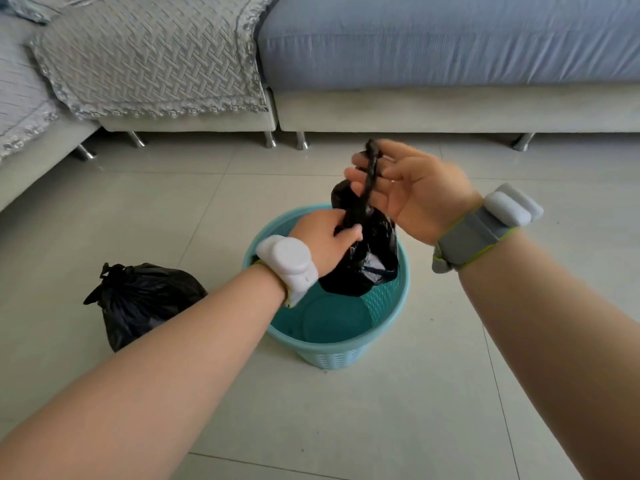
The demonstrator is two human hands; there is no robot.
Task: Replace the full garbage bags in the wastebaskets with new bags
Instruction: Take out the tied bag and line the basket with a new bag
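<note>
Above the teal wastebasket (332,358), the left hand (322,237) grips the gathered neck of a black bag (374,258), fingers curled tight round it. The right hand (415,192), palm toward the camera and fingers loosely bent, pinches the top of the bag's twisted strand (369,181) between thumb and forefinger. The bag's body hangs partly inside the basket's far rim, and the basket's teal bottom shows below it. The wastebasket stands on the tiled floor (381,427), near the sofa (415,105) but apart from it. A tied bag (138,299) lies on the floor just left of the basket, beside the left forearm. Open tiles spread to the right and toward the camera.
</note>
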